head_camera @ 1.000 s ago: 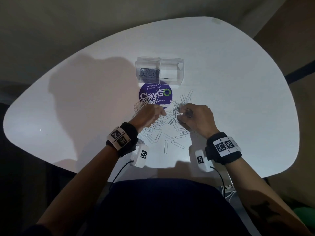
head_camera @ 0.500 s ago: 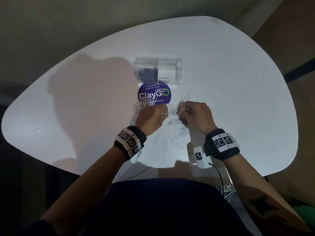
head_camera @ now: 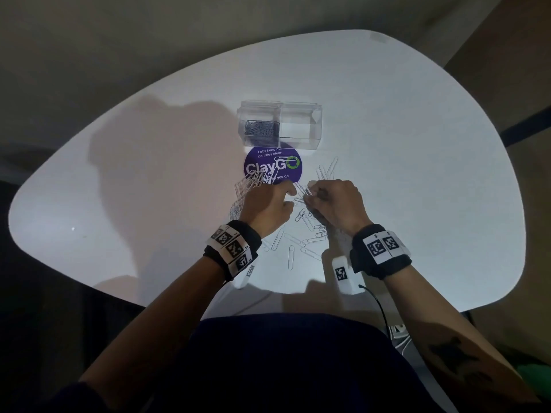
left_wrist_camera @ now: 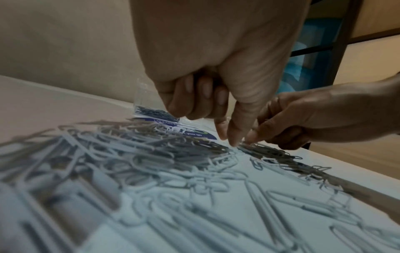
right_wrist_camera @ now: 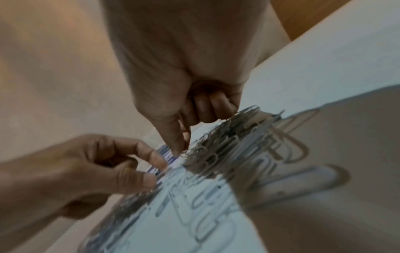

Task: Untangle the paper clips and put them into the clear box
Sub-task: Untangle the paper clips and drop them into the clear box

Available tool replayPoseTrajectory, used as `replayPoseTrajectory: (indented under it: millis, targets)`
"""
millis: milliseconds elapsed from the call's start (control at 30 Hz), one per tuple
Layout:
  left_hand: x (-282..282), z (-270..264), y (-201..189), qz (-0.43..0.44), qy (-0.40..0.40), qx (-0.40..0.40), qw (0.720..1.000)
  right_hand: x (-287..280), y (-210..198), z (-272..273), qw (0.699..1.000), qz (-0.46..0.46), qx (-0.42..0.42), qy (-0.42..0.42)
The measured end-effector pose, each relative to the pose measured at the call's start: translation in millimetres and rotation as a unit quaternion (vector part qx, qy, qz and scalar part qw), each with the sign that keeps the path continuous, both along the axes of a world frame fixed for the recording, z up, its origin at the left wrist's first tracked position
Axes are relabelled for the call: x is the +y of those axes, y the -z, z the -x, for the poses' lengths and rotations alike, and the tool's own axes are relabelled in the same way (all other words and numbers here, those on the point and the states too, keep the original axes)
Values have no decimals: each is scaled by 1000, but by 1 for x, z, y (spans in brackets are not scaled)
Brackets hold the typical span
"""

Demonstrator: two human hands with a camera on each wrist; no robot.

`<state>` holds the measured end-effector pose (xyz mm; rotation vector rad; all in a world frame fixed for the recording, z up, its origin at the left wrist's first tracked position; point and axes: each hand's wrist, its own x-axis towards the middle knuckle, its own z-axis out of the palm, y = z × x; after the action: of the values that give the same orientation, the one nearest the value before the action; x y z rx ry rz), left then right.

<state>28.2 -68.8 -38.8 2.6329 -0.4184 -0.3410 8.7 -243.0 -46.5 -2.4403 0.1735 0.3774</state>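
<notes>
Since a second ago both hands have crept forward over the bench (head_camera: 417, 144) toward the purple sticker, and the left wrist has rolled so its marker band now faces up. The left hand (head_camera: 268, 208) hovers low over the scattered paper clips (head_camera: 310, 234), forefinger and thumb stretched down to the heap with their tips together, the other fingers curled into the palm; whether a clip is caught between the two tips cannot be told. The right hand (head_camera: 335, 204) meets it tip to tip, its thumb and forefinger pinching at the same knot of clips (head_camera: 305, 192), the remaining fingers tucked under. From the left wrist view the left hand (left_wrist_camera: 216, 77) points down at the dark tangle (left_wrist_camera: 266, 151) while the right hand (left_wrist_camera: 314, 123) comes in from the side; from the right wrist view the right hand (right_wrist_camera: 186, 77) presses its fingertip at the edge of a thick pile (right_wrist_camera: 233, 142), the left hand (right_wrist_camera: 97, 162) just beside it. The loose clips spread on the bench around and under both hands, some lying on the sticker (head_camera: 272, 166). Beyond the sticker, touching its far edge, stands the clear box (head_camera: 301, 123), two compartments side by side, a layer of clips (head_camera: 262, 131) in the left one
</notes>
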Motion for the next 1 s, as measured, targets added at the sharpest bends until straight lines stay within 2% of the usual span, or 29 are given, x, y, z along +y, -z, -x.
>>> replayPoseTrajectory:
  millis: [100, 200, 333, 433, 500, 600, 733, 833, 933, 1000]
  targets:
    - [-2, -2, 3, 14, -2, 1, 1000, -9, -2, -2, 993, -101, 22, 63]
    - [-5, -4, 4, 36, -1, -1, 999, -13, -9, 0, 989, -135, 16, 64]
    - [-12, -3, 6, -4, 53, -52, 997, -13, -7, -2, 997, -49, -2, 66]
    - [-15, -6, 5, -51, 77, -56, 994, -11, -12, -1, 997, 15, -21, 69]
    - [-16, -9, 4, -72, 86, -46, 993, -11, -13, 2, 997, 20, -43, 54]
    - [-12, -11, 3, -88, 94, -19, 992, -6, -12, 10, 999, 23, -31, 1]
    - [-2, -15, -1, -27, 29, 15, 999, -1, -10, 18, 999, 19, -19, -34]
    - [7, -17, -3, -33, -28, 10, 999, 1, -6, 25, 997, 45, -10, -70]
    - [10, -16, -2, -38, -32, 8, 999, 2, -4, 27, 998, 22, -5, -55]
    - [6, -13, -2, -20, -7, -4, 1000, 1, -4, 26, 999, 13, -9, -37]
